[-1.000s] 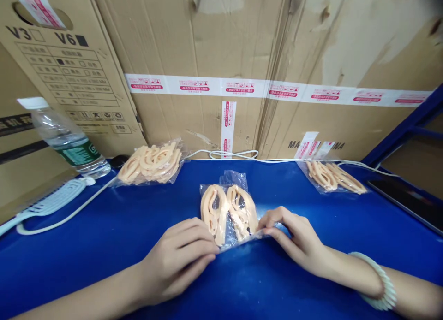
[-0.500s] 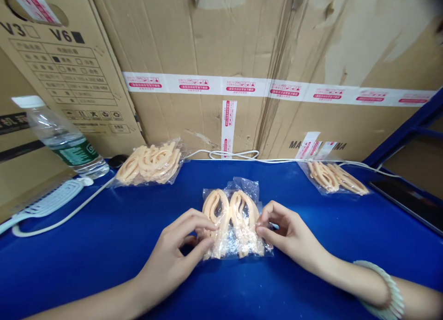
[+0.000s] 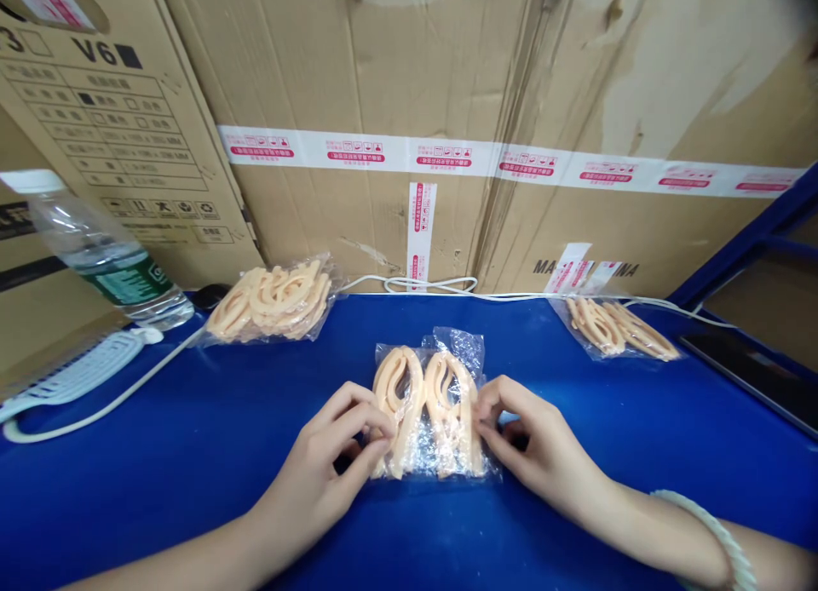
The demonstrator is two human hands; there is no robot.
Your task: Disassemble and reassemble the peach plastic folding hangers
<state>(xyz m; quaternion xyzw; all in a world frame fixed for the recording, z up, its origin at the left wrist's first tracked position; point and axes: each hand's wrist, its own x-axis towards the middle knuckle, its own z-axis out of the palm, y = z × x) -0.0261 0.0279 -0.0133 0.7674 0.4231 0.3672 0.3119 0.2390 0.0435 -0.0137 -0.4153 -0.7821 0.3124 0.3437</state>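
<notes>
A clear plastic bag [image 3: 422, 442] lies flat on the blue tabletop in front of me. Inside it are two peach-coloured looped pieces [image 3: 401, 404] side by side, each an oval ring with a curved strip within and straight legs below. My left hand [image 3: 348, 446] pinches the bag's left edge between thumb and fingers. On the opposite side, the thumb and index finger of my right hand [image 3: 521, 429] close on the bag's right edge, with a pale bracelet [image 3: 709, 523] up that wrist. The bag's top flap [image 3: 460, 344] is crinkled and shiny.
Another bag of looped pieces [image 3: 274, 301] sits back left, beside a water bottle [image 3: 121, 267] and a pale hairbrush [image 3: 83, 370]. A third bag [image 3: 619, 327] lies back right near a dark phone-like slab [image 3: 754, 378]. A white cable [image 3: 434, 286] runs along the cardboard [image 3: 358, 208].
Both hands stay at the bag's sides with small finger shifts. The bag's top flap spreads slightly to the right. Things at the left appear a little further left as the view shifts.
</notes>
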